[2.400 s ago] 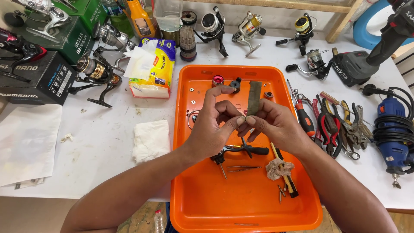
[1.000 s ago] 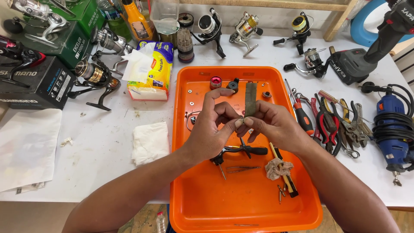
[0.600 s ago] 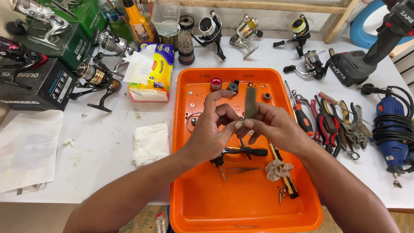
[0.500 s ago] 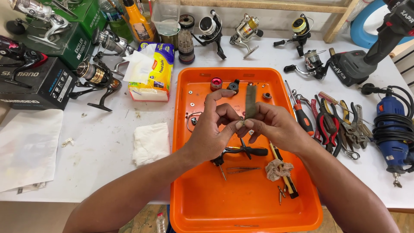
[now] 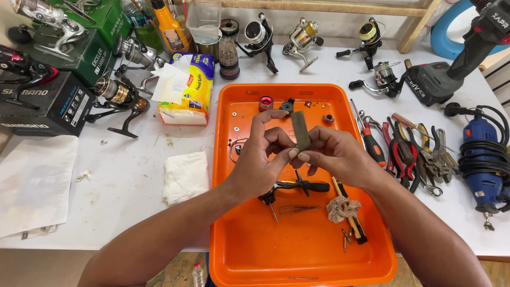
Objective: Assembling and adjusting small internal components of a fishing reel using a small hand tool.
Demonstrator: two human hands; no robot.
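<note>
Sandpaper strip (image 5: 300, 130), lower end behind hands (image 5: 297, 157)

Both forearms reach in from the lower edge and meet above the middle of the orange tray (image 5: 249, 260). The left hand (image 5: 260, 165) curls palm-inward, thumb and forefinger pinched. The right hand (image 5: 340, 157) faces it, knuckles up, its fingertips (image 5: 304, 155) touching the left's in a shared grip. Wrists are bent slightly inward, with both hands raised off the tray floor.

Olive strip (image 5: 300, 129) between hands, over orange tray (image 5: 297, 255)
</note>
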